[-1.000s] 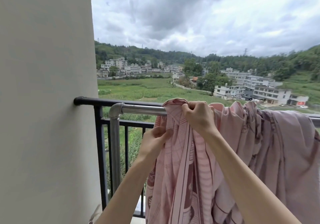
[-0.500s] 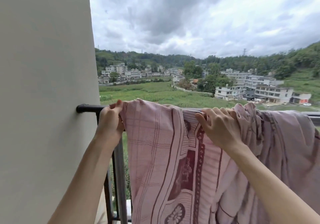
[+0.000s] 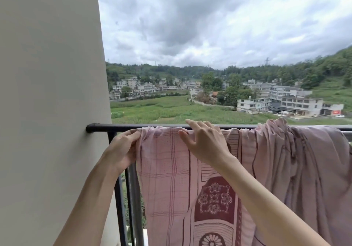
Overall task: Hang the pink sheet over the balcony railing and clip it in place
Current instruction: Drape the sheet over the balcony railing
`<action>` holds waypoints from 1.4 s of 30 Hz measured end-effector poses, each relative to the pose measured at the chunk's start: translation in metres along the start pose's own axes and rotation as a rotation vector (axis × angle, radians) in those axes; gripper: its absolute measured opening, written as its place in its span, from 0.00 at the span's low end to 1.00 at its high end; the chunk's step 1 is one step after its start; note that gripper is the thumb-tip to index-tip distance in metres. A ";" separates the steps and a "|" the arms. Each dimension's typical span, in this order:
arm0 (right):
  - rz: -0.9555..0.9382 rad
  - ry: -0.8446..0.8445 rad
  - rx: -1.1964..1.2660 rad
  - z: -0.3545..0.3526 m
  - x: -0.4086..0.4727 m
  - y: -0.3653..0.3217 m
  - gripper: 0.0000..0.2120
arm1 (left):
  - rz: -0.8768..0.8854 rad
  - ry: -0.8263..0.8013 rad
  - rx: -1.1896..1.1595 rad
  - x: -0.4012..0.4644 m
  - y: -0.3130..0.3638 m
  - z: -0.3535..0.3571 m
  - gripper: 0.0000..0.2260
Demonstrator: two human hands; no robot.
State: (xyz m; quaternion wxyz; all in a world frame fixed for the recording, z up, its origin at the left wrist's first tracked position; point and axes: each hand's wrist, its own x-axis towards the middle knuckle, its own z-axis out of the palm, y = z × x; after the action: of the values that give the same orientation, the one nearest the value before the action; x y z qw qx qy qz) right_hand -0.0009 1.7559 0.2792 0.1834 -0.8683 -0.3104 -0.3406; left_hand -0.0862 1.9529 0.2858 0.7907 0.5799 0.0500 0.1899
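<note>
The pink sheet, printed with dark red lines and flower panels, hangs over the black balcony railing. Its left part is spread flat; its right part is bunched in folds. My left hand pinches the sheet's left edge just below the rail. My right hand lies on the sheet's top fold at the rail, its fingers fairly straight and spread. No clip is in view.
A beige wall fills the left side, and the rail ends against it. Black and grey uprights stand below the rail, left of the sheet. Beyond the railing lie a green field, buildings and hills.
The sheet's left part has been spread wider along the rail. My left hand has shifted right, off the rail's wall end. My right hand has opened and lies flatter on the top fold.
</note>
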 end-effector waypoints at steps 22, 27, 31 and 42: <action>0.224 0.191 0.053 -0.003 -0.010 0.021 0.15 | 0.314 -0.038 0.129 0.030 0.055 -0.025 0.33; 0.087 0.084 0.071 0.011 0.002 -0.014 0.25 | 0.195 -0.052 0.351 0.039 0.029 -0.036 0.41; -0.014 0.062 0.073 0.023 0.019 -0.042 0.16 | 0.257 0.000 0.332 0.046 0.035 -0.049 0.41; -0.082 0.253 0.172 0.042 0.001 -0.069 0.10 | 0.248 0.025 -0.070 0.031 -0.006 -0.098 0.23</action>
State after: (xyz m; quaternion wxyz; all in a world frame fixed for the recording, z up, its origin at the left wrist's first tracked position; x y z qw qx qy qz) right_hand -0.0266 1.8298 0.2576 0.2807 -0.7860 -0.3482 -0.4268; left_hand -0.0859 2.0503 0.2534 0.7801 0.5514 -0.0189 0.2950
